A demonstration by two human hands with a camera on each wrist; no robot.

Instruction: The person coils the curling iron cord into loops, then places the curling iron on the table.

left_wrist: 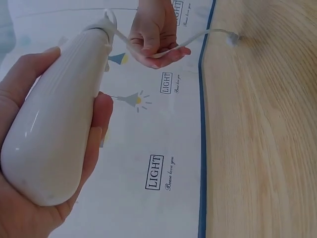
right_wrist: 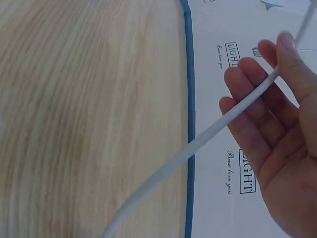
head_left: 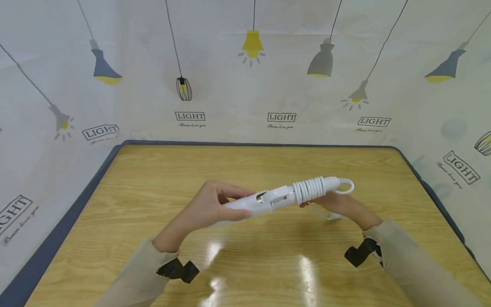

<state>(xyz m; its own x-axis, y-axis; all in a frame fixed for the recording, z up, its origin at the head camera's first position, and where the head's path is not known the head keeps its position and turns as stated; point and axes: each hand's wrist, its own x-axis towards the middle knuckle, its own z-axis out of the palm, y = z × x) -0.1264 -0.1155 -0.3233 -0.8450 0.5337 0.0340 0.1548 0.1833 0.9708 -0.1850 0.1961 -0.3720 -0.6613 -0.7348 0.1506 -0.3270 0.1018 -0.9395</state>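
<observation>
My left hand (head_left: 205,209) grips a long white hair curler (head_left: 281,198), thumb on the near side and fingers on the far side. Its rounded end (left_wrist: 47,153) fills the palm in the left wrist view. Several turns of white cord (head_left: 308,189) wrap the other end, held up over the table and tilted to the right. My right hand (head_left: 345,208), partly behind that end, pinches the loose cord (right_wrist: 198,141) between thumb and forefinger; the other fingers are loosely bent beneath it. The cord's plug (head_left: 334,216) dangles beside the right hand.
A wood-grain table (head_left: 153,170) with a dark blue edge (head_left: 261,144) lies below. Behind and at both sides stand pale walls (head_left: 230,89) printed with lamps. Each wrist wears a black camera mount (head_left: 178,270).
</observation>
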